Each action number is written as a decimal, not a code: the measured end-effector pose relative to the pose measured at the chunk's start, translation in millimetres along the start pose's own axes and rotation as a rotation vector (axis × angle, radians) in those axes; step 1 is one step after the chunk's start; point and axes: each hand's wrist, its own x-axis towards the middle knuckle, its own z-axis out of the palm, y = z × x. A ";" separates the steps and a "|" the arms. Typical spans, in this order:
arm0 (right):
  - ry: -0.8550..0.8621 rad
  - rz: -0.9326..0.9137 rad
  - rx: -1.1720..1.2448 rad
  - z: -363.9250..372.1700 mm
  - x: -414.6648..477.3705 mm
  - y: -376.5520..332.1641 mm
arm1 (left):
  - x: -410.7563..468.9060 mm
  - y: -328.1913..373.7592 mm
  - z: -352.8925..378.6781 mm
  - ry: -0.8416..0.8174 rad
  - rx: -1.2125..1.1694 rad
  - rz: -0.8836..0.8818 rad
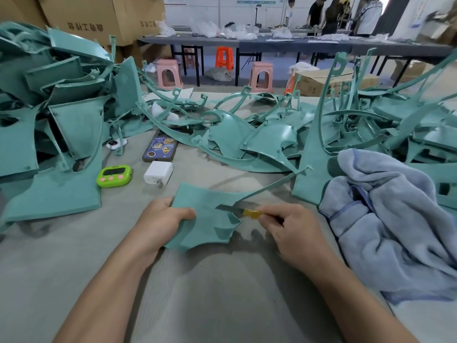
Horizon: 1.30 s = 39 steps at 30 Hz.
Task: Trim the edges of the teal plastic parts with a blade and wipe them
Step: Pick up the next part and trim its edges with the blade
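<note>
Honestly not much to read here. The big cardboard box [85, 27] at the back left has a row of dark Chinese characters printed on it, and they look upside down, so I can't make them out. The box next to it [148, 23] shows the start of the same print. The phone case [160, 149] has cartoon stickers with tiny lettering, too small to read. The green timer [114, 175] display is dark. The wall posters [256, 0] are just blur.
</note>
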 end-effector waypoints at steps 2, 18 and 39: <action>-0.078 -0.007 -0.032 -7.5 1.6 0.1 | 0.8 1.2 -1.7 0.004 -0.007 -0.003; -0.196 0.002 0.013 -38.6 12.1 13.0 | 3.6 -5.3 -3.3 -0.021 0.036 0.000; -0.115 -0.029 0.168 -27.2 26.6 18.2 | 0.5 -4.0 -2.9 -0.028 0.043 0.004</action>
